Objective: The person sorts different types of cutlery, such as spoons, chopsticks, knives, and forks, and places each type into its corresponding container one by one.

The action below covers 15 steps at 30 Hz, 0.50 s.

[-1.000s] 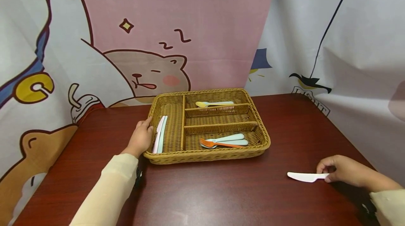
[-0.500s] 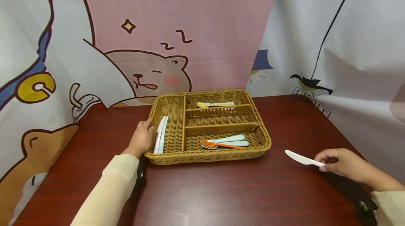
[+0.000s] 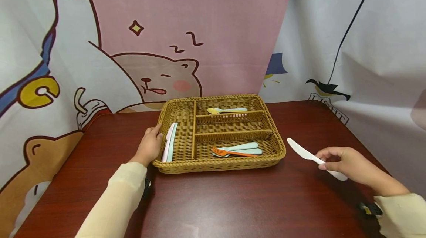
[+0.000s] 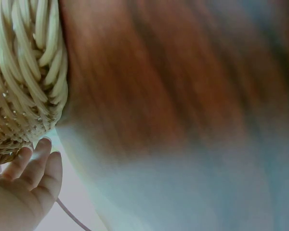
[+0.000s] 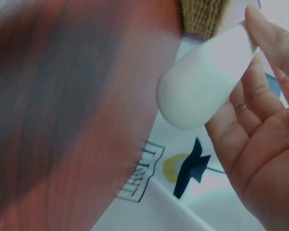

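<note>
In the head view my right hand (image 3: 344, 167) pinches a white table knife (image 3: 301, 149) by its handle, above the table at the right. Its blade points up and left toward the basket; the rounded handle end (image 5: 197, 89) fills the middle of the right wrist view. My left hand (image 3: 149, 145) holds the left rim of a wicker cutlery basket (image 3: 216, 164), the thumb over the edge. Several loosely bent fingers (image 4: 36, 173) show beside the weave in the left wrist view. A pink knife (image 3: 167, 143) and a mint knife (image 3: 172, 143) lie in the basket's left compartment.
An orange fork (image 3: 233, 152) lies with mint-handled cutlery (image 3: 244, 145) in the front right compartment. In the back one are a yellow spoon (image 3: 213, 111) and a mint handle (image 3: 237, 109). The dark red table (image 3: 233, 201) meets a printed curtain (image 3: 233, 45) behind.
My right hand has lifted the white knife off the table and carried it left and away from me, toward the basket, its blade tilting upward. The left hand stays at the basket.
</note>
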{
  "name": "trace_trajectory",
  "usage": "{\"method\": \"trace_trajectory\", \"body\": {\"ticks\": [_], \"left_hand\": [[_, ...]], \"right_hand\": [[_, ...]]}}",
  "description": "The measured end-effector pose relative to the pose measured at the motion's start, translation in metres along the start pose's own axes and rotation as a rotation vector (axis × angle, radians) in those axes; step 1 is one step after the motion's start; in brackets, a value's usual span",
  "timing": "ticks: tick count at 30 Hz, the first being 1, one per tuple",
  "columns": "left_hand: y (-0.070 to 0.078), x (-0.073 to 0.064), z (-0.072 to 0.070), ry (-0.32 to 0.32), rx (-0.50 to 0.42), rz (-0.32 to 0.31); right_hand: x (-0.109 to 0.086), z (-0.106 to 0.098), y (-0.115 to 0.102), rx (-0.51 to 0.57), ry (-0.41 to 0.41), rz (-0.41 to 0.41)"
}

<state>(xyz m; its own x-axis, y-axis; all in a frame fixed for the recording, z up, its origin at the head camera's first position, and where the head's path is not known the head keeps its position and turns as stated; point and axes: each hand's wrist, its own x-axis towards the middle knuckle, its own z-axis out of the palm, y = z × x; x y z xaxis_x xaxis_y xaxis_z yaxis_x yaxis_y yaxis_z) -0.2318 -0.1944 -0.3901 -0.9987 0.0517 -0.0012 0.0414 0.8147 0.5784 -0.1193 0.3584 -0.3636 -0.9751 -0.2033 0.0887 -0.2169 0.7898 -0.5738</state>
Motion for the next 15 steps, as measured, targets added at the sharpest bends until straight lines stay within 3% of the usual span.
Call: {"method": "trace_trajectory", "body": {"ticks": [5, 15], "left_hand": [[0.000, 0.000, 0.000, 0.006, 0.005, 0.010], [0.000, 0.000, 0.000, 0.005, 0.002, 0.005]], "right_hand": [[0.006, 0.000, -0.011, 0.026, 0.004, -0.021], [0.020, 0.005, -0.037, 0.134, 0.000, 0.046]]}}
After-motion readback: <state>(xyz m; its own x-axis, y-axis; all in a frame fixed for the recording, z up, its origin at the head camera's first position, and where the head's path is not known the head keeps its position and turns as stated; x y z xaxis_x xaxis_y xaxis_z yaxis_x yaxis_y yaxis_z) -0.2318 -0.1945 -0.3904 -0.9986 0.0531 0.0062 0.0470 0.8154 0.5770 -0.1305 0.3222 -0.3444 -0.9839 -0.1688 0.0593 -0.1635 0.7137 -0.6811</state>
